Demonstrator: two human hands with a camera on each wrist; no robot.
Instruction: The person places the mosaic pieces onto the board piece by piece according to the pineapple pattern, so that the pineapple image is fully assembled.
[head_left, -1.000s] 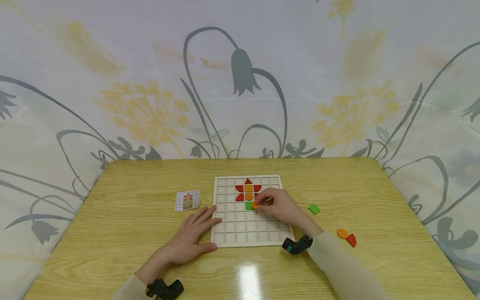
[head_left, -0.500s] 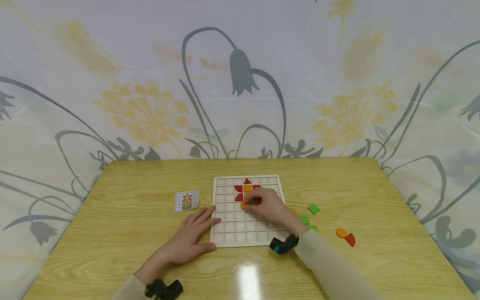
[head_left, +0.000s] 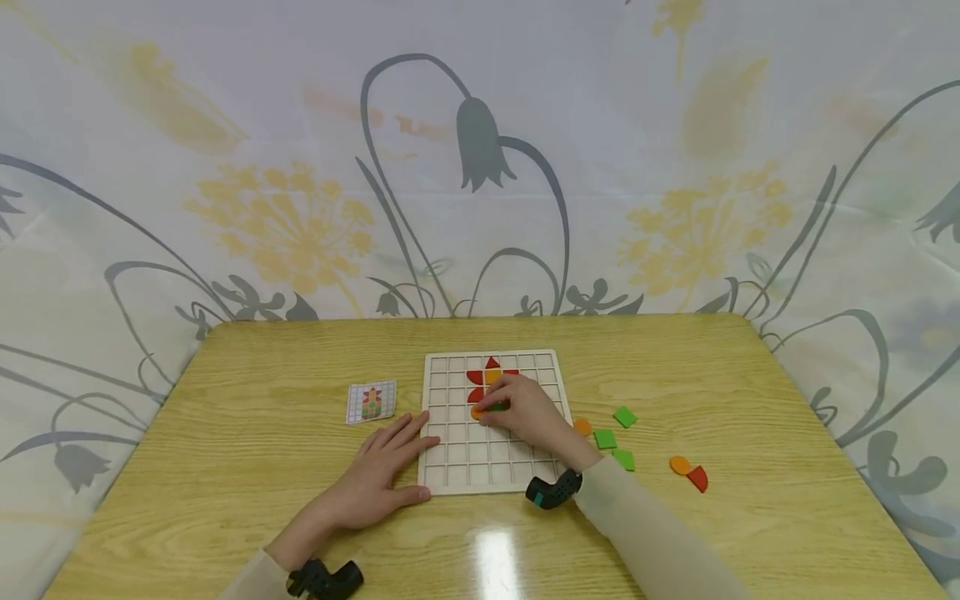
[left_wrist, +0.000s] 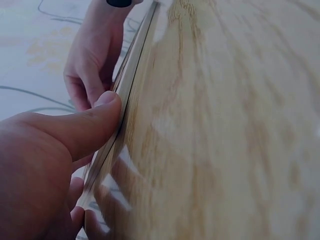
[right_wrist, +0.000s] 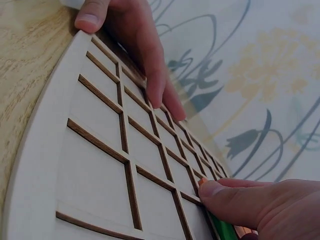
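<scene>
A white grid board lies on the table. Fingers of my left hand rest spread on its left edge, the thumb by the front corner. My right hand pinches a small orange round piece over a cell left of the green piece. The right wrist view also shows a sliver of this orange piece at the fingertips. Set in the upper rows are a red triangle, an orange square and red rounded pieces. My right hand hides part of this pattern.
A small card printed with a coloured grid pattern lies left of the board. On the right are green squares, an orange disc, another orange disc and a red quarter-round piece. A patterned cloth hangs behind the table.
My right hand has moved left over the board with the orange piece, past the green one. Loose pieces beside the board have come out from behind the right arm. My left hand stays put.
</scene>
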